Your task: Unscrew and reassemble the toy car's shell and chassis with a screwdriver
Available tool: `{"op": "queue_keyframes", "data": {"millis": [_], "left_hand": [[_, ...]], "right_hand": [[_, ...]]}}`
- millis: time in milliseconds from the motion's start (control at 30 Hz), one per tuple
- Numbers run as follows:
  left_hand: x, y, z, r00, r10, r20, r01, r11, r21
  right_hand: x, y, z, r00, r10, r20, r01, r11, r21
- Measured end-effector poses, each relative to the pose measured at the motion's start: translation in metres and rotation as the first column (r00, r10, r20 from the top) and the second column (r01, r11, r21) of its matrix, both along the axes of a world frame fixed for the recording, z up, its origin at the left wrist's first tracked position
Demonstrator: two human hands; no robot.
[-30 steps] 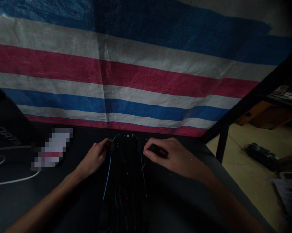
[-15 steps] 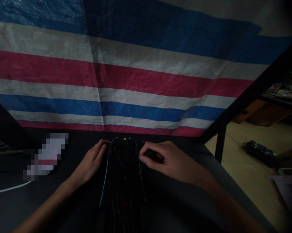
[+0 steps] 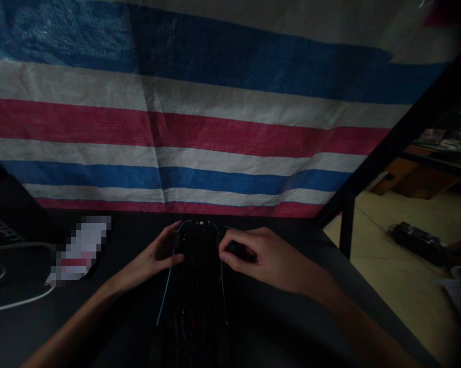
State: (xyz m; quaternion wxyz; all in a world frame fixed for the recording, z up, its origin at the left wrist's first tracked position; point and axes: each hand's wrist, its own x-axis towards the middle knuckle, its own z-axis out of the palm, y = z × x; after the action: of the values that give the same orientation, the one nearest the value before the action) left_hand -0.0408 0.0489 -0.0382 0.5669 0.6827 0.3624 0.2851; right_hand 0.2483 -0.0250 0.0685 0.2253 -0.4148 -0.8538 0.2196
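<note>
A long, dark car-like chassis [image 3: 197, 276] lies in front of me, with thin blue lines along its sides and a small red light near its close end. My left hand [image 3: 157, 258] grips its far left corner, thumb across the top and fingers around the outer side. On the other side, my right hand [image 3: 261, 255] is closed around a black-handled tool [image 3: 241, 250]. That hand is at the chassis's far right corner; whether the tool touches it is too dark to tell.
A striped woven plastic sheet [image 3: 215, 133] hangs behind the dark table [image 3: 291, 327]. At left are a blurred-out pale item [image 3: 82, 245], a white cable [image 3: 19, 306] and a black box [image 3: 7, 214]. Beyond the table's right edge, a black object [image 3: 418, 243] lies on the floor.
My left thumb has moved over onto the chassis's top, and the left hand has opened wider around its side. My right hand keeps its hold, almost unmoved. The view has shifted slightly.
</note>
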Motion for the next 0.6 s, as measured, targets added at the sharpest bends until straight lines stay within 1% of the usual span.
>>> {"op": "queue_keyframes", "data": {"millis": [300, 467, 600], "left_hand": [[-0.0049, 0.0011, 0.001, 0.999, -0.032, -0.023, 0.032, 0.999, 0.001], [-0.0065, 0.0026, 0.0001, 0.999, -0.044, -0.018, 0.044, 0.999, -0.016], [-0.0058, 0.0023, 0.0003, 0.999, -0.032, -0.006, 0.032, 0.999, -0.006]], "right_hand": [[0.0012, 0.0015, -0.0049, 1.0, 0.009, 0.001, -0.009, 0.999, 0.041], [0.0012, 0.0011, -0.0002, 1.0, 0.011, -0.005, -0.01, 1.0, 0.026], [0.0012, 0.0016, 0.0007, 1.0, 0.015, -0.001, -0.015, 1.0, 0.022]]}}
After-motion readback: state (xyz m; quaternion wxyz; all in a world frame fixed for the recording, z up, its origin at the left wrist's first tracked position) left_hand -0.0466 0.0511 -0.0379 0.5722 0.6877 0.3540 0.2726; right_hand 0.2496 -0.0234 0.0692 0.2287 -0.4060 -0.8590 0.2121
